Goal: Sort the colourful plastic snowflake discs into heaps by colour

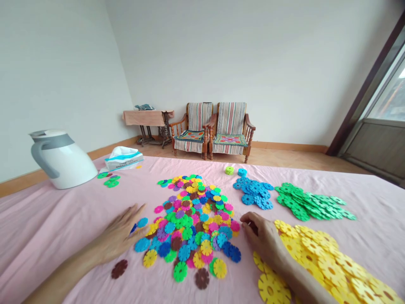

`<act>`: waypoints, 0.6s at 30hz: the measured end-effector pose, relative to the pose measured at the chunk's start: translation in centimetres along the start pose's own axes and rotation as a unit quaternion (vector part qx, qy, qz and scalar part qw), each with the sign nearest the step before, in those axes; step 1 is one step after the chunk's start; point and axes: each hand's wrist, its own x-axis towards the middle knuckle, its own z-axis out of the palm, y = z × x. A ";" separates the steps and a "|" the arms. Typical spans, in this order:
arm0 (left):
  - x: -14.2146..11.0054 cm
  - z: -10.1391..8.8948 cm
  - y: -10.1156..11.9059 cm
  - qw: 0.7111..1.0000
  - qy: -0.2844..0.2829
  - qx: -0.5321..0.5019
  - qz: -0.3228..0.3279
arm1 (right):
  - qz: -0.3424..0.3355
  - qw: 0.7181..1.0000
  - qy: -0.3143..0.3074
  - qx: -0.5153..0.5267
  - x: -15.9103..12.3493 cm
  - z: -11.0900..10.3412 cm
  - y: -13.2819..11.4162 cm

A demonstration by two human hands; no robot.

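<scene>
A mixed heap of small notched plastic discs [194,219] in many colours lies on the pink cloth. My left hand [122,232] rests flat at the heap's left edge, fingers spread, beside a light blue disc [142,222]. A brown disc [119,269] lies below that hand. On the heap's right side is my right hand [262,236], its fingers loosely bent and thumb apart, close to a pink disc [235,226]. Nothing shows between its fingers. Larger yellow discs [319,253] are spread beneath and beyond my right forearm.
Piles of blue discs [255,192] and green discs [311,202] lie farther back, near small lime [229,170] and blue stacks [242,172]. At left stand a white jug [69,162] and a tissue box [124,159]. Two wooden chairs [229,126] stand by the wall.
</scene>
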 end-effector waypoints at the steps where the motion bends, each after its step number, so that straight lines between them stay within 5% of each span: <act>1: -0.8 0.3 -0.6 1.000 -0.006 0.004 0.028 | 0.001 1.000 -0.001 0.001 0.0 0.0 0.0; 4: -3.0 1.2 -0.7 0.994 0.002 0.024 0.103 | 0.005 1.000 -0.003 -0.003 0.0 0.0 0.0; 8: -4.1 2.2 1.7 0.988 0.055 0.052 0.135 | 0.006 1.000 -0.003 -0.008 0.1 0.0 0.0; 12: -2.8 2.3 4.3 0.982 0.079 0.060 0.161 | 0.009 1.000 -0.004 -0.006 0.0 0.2 0.1; 18: 0.3 1.9 6.7 0.987 0.034 0.032 0.154 | 0.008 1.000 -0.003 -0.003 0.1 0.3 0.3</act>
